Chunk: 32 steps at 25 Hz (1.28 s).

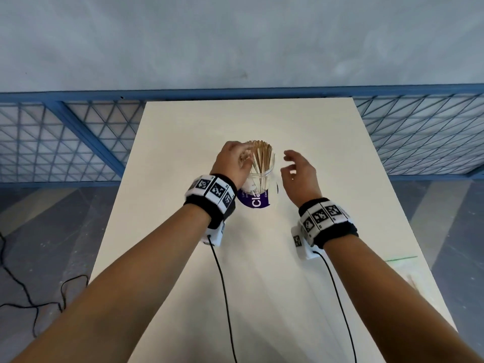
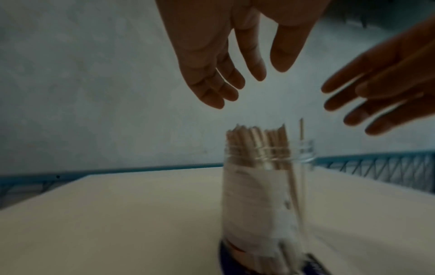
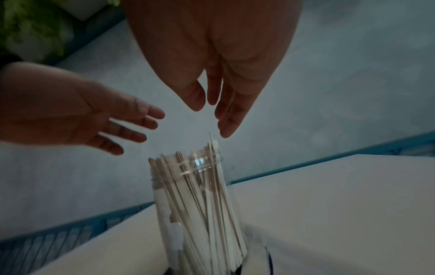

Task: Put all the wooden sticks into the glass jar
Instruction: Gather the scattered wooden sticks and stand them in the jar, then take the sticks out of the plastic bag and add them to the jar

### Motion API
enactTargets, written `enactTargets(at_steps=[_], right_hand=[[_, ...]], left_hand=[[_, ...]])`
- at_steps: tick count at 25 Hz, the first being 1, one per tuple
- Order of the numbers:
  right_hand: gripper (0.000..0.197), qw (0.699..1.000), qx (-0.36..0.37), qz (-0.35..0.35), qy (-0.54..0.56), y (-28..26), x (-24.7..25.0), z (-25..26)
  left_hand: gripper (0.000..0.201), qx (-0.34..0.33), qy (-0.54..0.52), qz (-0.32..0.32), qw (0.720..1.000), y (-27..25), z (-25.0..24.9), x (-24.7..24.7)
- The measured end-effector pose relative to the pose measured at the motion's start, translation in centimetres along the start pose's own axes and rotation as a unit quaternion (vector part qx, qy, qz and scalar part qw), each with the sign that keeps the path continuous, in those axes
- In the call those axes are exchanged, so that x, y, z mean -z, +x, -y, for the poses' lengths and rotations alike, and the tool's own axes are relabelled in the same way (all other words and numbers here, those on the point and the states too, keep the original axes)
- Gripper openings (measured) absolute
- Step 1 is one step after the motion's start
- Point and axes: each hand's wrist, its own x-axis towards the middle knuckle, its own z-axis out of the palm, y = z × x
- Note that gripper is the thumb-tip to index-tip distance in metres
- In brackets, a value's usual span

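Note:
A glass jar [image 1: 262, 176] with a purple and white label stands upright in the middle of the white table [image 1: 262, 271]. A bundle of wooden sticks [image 1: 260, 155] stands in it, tips above the rim. My left hand [image 1: 242, 155] hovers by the jar's left side at the stick tips, fingers loosely spread and holding nothing. My right hand [image 1: 288, 163] floats to the right of the jar, open and empty. In the left wrist view my left hand [image 2: 252, 80] hangs above the sticks [image 2: 256, 137] without touching. In the right wrist view my right hand [image 3: 212, 115] hangs just over the jar [image 3: 200, 204].
A blue mesh fence [image 1: 65, 142] runs behind and beside the table. Black cables [image 1: 222, 284] trail from both wrist cameras across the tabletop. A faint pale thin shape [image 1: 413, 282] lies near the table's right edge, too blurred to identify.

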Motion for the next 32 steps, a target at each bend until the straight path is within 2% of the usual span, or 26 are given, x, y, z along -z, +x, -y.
enactTargets(at_steps=[2, 5, 10, 15, 20, 24, 28, 30, 32], right_hand=[[0.031, 0.999, -0.022, -0.016, 0.031, -2.6, 1.0, -0.3], [0.026, 0.997, -0.045, 0.024, 0.054, -6.1, 2.7, -1.2], [0.023, 0.995, -0.083, 0.053, 0.01, -10.9, 5.9, -3.7], [0.024, 0.989, -0.13, 0.065, -0.04, -15.5, 11.2, -9.4], [0.018, 0.979, -0.179, 0.038, -0.092, -20.3, 16.6, -15.8], [0.035, 0.942, -0.247, 0.063, -0.219, -23.3, 18.8, -20.2], [0.064, 0.916, -0.306, 0.073, -0.249, -25.5, 19.0, -22.2], [0.074, 0.917, -0.314, 0.07, -0.235, -25.9, 18.8, -22.5], [0.074, 0.927, -0.328, 0.07, -0.167, -26.0, 18.8, -22.7]], left_hand=[[0.025, 0.038, -0.06, 0.019, 0.997, -2.6, -1.3, -0.3], [0.02, 0.076, -0.108, 0.074, 0.989, -6.3, -2.6, -1.5], [0.021, 0.097, -0.1, 0.154, 0.978, -11.5, -4.9, -4.7], [0.023, 0.125, -0.068, 0.224, 0.964, -15.4, -9.2, -11.1], [0.044, 0.182, 0.004, 0.317, 0.931, -19.8, -12.6, -19.1], [0.074, 0.249, 0.015, 0.343, 0.906, -22.2, -12.4, -24.2], [0.099, 0.298, -0.009, 0.326, 0.897, -21.8, -8.5, -30.7], [0.093, 0.311, -0.061, 0.326, 0.891, -22.6, -10.3, -30.2], [0.071, 0.338, -0.148, 0.303, 0.879, -23.9, -13.1, -28.2]])
